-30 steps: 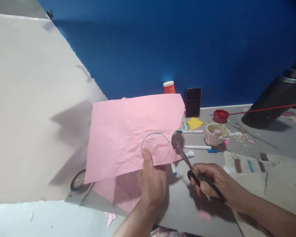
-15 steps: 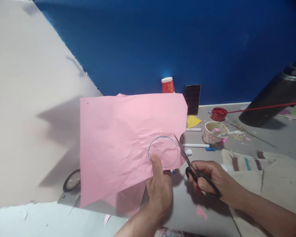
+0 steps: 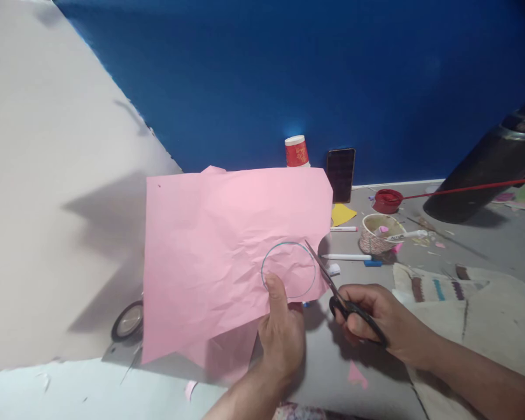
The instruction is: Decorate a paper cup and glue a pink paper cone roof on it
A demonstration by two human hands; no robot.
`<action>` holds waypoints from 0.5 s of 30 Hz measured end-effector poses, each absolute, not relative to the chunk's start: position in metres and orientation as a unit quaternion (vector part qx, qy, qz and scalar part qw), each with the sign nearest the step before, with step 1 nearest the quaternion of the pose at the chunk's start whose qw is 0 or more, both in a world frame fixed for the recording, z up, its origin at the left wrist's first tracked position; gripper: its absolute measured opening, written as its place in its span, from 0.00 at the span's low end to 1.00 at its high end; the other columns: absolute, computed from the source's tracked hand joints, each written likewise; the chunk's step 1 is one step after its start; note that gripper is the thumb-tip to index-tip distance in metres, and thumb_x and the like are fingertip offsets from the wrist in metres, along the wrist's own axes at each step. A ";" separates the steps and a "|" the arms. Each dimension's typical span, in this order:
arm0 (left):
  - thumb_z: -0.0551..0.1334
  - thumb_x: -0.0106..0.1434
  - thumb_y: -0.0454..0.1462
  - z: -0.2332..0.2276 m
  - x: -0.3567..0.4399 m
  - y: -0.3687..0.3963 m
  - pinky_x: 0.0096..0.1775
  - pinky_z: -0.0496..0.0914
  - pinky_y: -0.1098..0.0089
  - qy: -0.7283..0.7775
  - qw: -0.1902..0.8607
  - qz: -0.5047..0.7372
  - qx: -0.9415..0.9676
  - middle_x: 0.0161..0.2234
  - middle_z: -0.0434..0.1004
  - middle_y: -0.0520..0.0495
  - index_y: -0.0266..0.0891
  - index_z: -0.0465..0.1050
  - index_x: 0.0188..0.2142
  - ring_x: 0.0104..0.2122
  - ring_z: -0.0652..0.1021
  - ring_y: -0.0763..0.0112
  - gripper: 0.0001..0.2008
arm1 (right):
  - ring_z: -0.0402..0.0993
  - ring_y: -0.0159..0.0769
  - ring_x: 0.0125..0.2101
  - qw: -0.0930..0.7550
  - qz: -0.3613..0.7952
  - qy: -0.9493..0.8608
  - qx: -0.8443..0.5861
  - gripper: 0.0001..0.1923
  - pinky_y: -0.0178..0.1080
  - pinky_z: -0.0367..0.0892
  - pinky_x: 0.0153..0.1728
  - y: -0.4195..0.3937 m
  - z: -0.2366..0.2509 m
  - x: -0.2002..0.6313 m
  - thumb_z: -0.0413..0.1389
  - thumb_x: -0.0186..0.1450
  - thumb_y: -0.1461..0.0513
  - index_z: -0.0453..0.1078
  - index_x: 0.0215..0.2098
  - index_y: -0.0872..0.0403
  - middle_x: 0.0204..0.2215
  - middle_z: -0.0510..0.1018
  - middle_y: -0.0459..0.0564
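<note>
A large sheet of pink paper (image 3: pixel 201 245), creased near its lower right, is held up by my left hand (image 3: pixel 282 332). The thumb presses on the front, inside a circle (image 3: pixel 291 242) drawn in blue-green line; the other fingers are behind the sheet, out of sight. My right hand (image 3: pixel 371 321) grips black-handled scissors (image 3: pixel 328 277) with fingers in the handle loops. Their blades lie at the sheet's right edge, tips by the upper right of the circle, and look nearly closed.
Behind the paper stand a red paper cup (image 3: pixel 297 153) and a phone (image 3: pixel 341 175) leaning on the blue wall. To the right are a twine-wrapped cup (image 3: pixel 374 239), white markers (image 3: pixel 347 257), a red ribbon roll (image 3: pixel 387 201), a dark bottle (image 3: pixel 476 169) and cream fabric (image 3: pixel 485 326). Tape (image 3: pixel 128 322) lies left.
The scissor blades have closed together somewhat, their tips shifting slightly left along the circle's upper right. The paper's left side has tilted a little. Both hands keep their holds.
</note>
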State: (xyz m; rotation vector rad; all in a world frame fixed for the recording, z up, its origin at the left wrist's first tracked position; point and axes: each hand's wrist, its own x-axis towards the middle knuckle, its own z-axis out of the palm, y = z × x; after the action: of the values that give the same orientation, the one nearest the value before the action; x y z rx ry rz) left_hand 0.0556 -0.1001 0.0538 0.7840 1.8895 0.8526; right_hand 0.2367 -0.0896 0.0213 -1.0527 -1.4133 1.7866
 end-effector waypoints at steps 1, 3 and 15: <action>0.46 0.67 0.68 0.055 0.056 -0.100 0.33 0.70 0.62 0.767 0.441 0.343 0.318 0.19 0.77 0.38 0.44 0.80 0.24 0.30 0.79 0.52 0.39 | 0.60 0.30 0.22 0.311 0.677 -0.535 -0.398 0.37 0.35 0.59 0.24 -0.090 0.021 0.237 0.66 0.51 0.30 0.67 0.27 0.53 0.20 0.70 0.44; 0.47 0.69 0.66 0.058 0.056 -0.099 0.34 0.70 0.63 0.769 0.439 0.338 0.319 0.20 0.78 0.39 0.44 0.81 0.25 0.30 0.79 0.53 0.38 | 0.60 0.29 0.22 0.311 0.682 -0.529 -0.398 0.36 0.35 0.61 0.24 -0.090 0.020 0.237 0.67 0.51 0.31 0.66 0.27 0.53 0.20 0.70 0.44; 0.69 0.61 0.48 0.024 0.035 -0.101 0.37 0.71 0.64 0.686 0.382 0.442 0.434 0.26 0.83 0.43 0.43 0.83 0.50 0.35 0.83 0.50 0.21 | 0.62 0.29 0.21 0.300 0.694 -0.514 -0.405 0.37 0.35 0.63 0.24 -0.089 0.022 0.237 0.68 0.49 0.31 0.65 0.25 0.53 0.20 0.69 0.43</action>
State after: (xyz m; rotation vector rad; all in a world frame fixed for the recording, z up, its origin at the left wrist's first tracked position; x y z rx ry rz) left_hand 0.0346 -0.1010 0.0244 1.1085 1.7492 1.1284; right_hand 0.2372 -0.0891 0.0216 -1.0751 -1.3658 1.8422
